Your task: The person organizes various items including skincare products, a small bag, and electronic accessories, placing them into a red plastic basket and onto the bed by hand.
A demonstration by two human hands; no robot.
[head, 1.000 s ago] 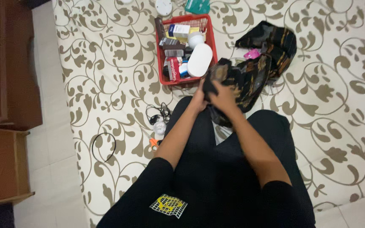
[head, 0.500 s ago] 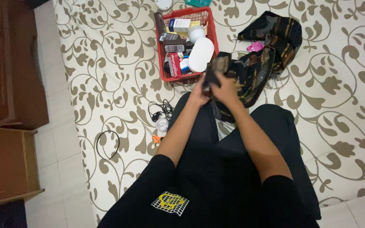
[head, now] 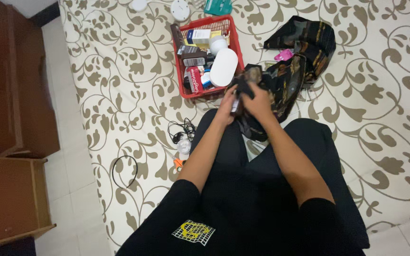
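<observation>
At the far left of the frame I see brown wooden furniture (head: pixel 5 95) standing on a pale tiled floor (head: pixel 67 156). Right of it lies the cream sheet with a brown leaf pattern (head: pixel 119 61), which fills most of the view. On it, at lower left, rests a thin black hoop-shaped band (head: pixel 124 170). Further right, a tangle of black earphone wire (head: pixel 181 129) lies just above a small clear round lid (head: pixel 183 146), with a small orange item (head: pixel 178 163) below that.

At upper centre stands a red plastic mesh basket (head: pixel 180 71), packed with boxes, tubes and a white oval case (head: pixel 224 67). Above the basket, at the top edge, I note a white round disc (head: pixel 181 8) and a teal packet (head: pixel 218 6).

At centre, my left hand (head: pixel 226 105) and right hand (head: pixel 256 102) meet just below the basket's lower right corner. Both are curled closed around a bunched part of the dark black cloth with brown-gold print (head: pixel 281 80); a small pale object shows between them, which I cannot identify. The cloth runs from my hands up and right to the upper right of centre, lying on the sheet and touching the basket's side. A small pink object (head: pixel 283 55) sits in its folds. My legs in black trousers (head: pixel 304 142) fill the lower centre.
</observation>
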